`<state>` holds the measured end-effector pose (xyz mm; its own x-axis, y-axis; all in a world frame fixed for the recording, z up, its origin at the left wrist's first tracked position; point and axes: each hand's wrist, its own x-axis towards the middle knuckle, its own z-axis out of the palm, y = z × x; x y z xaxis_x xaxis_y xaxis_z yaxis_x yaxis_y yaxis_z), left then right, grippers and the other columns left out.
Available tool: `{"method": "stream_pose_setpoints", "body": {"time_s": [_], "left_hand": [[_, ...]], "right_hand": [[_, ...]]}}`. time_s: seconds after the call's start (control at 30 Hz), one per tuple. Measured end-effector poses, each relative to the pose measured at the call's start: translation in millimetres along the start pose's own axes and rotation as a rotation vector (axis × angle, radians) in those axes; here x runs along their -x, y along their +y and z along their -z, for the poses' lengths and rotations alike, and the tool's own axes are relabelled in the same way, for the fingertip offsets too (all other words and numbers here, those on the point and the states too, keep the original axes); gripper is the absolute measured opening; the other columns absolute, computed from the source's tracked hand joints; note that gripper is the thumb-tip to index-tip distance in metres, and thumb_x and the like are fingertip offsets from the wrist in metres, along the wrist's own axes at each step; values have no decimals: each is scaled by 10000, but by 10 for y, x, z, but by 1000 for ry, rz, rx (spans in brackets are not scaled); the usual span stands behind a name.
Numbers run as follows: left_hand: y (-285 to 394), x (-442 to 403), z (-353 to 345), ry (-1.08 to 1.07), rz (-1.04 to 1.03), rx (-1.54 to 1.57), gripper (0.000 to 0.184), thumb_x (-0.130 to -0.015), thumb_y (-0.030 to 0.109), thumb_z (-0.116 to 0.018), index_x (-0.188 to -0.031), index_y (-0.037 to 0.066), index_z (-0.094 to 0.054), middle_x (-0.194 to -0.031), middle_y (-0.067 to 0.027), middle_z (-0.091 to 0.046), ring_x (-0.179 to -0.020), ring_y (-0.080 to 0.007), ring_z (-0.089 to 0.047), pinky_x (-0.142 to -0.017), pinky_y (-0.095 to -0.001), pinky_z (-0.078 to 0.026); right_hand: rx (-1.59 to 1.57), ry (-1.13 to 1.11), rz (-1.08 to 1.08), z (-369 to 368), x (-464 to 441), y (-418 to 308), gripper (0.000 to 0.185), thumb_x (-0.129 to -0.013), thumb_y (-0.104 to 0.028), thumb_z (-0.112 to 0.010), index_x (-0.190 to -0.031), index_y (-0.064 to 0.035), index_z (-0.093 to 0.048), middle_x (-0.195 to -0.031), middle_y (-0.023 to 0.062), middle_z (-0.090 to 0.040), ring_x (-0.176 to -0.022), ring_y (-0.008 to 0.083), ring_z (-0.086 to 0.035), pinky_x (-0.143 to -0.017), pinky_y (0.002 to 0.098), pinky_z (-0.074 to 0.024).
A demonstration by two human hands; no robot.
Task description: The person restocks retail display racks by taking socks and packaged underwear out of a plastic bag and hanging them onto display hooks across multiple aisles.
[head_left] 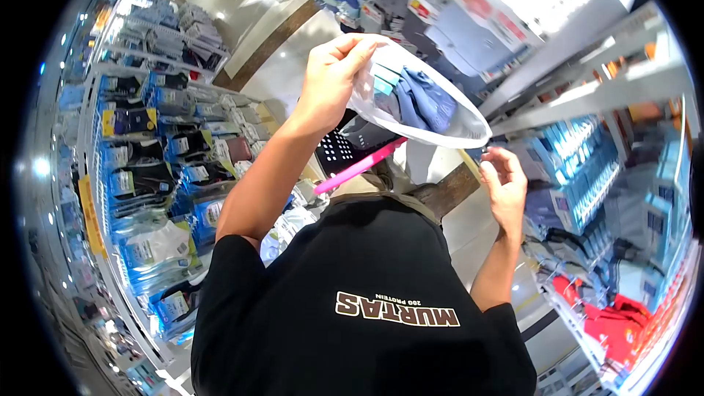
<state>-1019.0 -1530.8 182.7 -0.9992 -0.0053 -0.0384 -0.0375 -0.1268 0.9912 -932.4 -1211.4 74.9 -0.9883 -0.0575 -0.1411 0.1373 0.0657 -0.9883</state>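
Left of the left-hand fingers, well apart: a rack of flat, glossy plastic packets (154,180), mostly with dark fabric inside. The left hand (331,81) has thumb and fingers clamped on the rim of a white bag (418,134), which hangs to their right, its mouth spread in a long oval. The bag's material is thin, smooth and slightly see-through; inside, right of those fingers, lies soft, creased blue cloth (427,99). Below the left fingers: a dark basket (330,148) with a holed wall and a smooth pink bar (359,167). The right hand (507,187) is just beside the bag's far end, fingers bent; contact or grip cannot be told. Beyond, lower right of those fingers: bright red cloth (616,326).
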Motion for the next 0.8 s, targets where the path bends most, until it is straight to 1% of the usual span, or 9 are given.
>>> {"method": "stream_pose_setpoints", "body": {"time_s": [0.07,0.23,0.27,0.37,0.4,0.47,0.57,0.63,0.8], "left_hand": [[-107,-112,323,79,15,3,244,-985,177,-584,-1087,-21,-684,-955,-39,-693,-845,-81,-624,-784,-223,-483],[-645,-519,1226,295,128,-35,221,-983,196,-595,-1034,9,-701,-748,1,-640,-565,-69,-556,-474,-232,-432],[-782,-593,1365,355,149,-20,216,-975,192,-606,-1008,5,-709,-712,3,-622,-540,-75,-540,-466,-237,-420],[-1302,-817,1826,490,168,18,205,-957,172,-625,-944,-6,-724,-641,-2,-596,-485,-87,-512,-443,-255,-393],[-1411,-864,1916,546,179,0,208,-958,167,-620,-935,-15,-720,-631,-15,-597,-485,-96,-530,-429,-265,-395],[-1625,-941,2164,564,255,31,207,-967,175,-619,-996,-10,-707,-791,-23,-666,-593,-90,-567,-494,-246,-454],[-1843,-1085,2451,665,288,131,211,-967,162,-615,-1017,-25,-697,-821,-38,-667,-594,-98,-568,-500,-255,-462],[-1988,-1192,2627,687,310,176,214,-970,159,-608,-1029,-30,-692,-828,-43,-662,-590,-103,-566,-507,-257,-466],[-2340,-1406,2942,737,351,74,222,-958,174,-631,-1042,-20,-698,-753,-36,-629,-572,-106,-545,-525,-269,-458]], "right_hand": [[69,-74,-22,-288,-121,59,279,-910,-114,-694,-1161,-24,-608,-1002,20,-625,-872,99,-583,-780,249,-486],[268,-205,-100,-1059,-270,290,317,-872,-181,-732,-1125,-10,-647,-1015,83,-677,-866,146,-629,-754,285,-511],[386,-227,-70,-1179,-289,372,349,-854,-211,-745,-1130,-22,-645,-1053,121,-675,-935,228,-639,-820,341,-506],[559,-277,0,-1574,-348,366,364,-844,-245,-754,-1120,-37,-643,-1101,150,-651,-1050,320,-606,-921,397,-470],[552,-290,99,-1684,-395,414,364,-846,-237,-750,-1121,-26,-639,-1098,156,-650,-1038,321,-611,-921,395,-474],[533,-360,69,-1873,-460,439,360,-847,-226,-748,-1118,-16,-638,-1110,165,-647,-1038,328,-613,-927,395,-474],[604,-409,86,-2050,-516,489,335,-840,-215,-752,-1093,-19,-652,-1116,167,-648,-1079,332,-599,-948,401,-463],[668,-462,145,-2101,-555,566,282,-836,-217,-754,-1035,-34,-676,-1136,166,-643,-1117,333,-576,-969,415,-447],[684,-458,15,-2181,-593,689,216,-857,-189,-723,-983,-28,-652,-1159,174,-631,-1090,318,-593,-942,400,-455]]}}
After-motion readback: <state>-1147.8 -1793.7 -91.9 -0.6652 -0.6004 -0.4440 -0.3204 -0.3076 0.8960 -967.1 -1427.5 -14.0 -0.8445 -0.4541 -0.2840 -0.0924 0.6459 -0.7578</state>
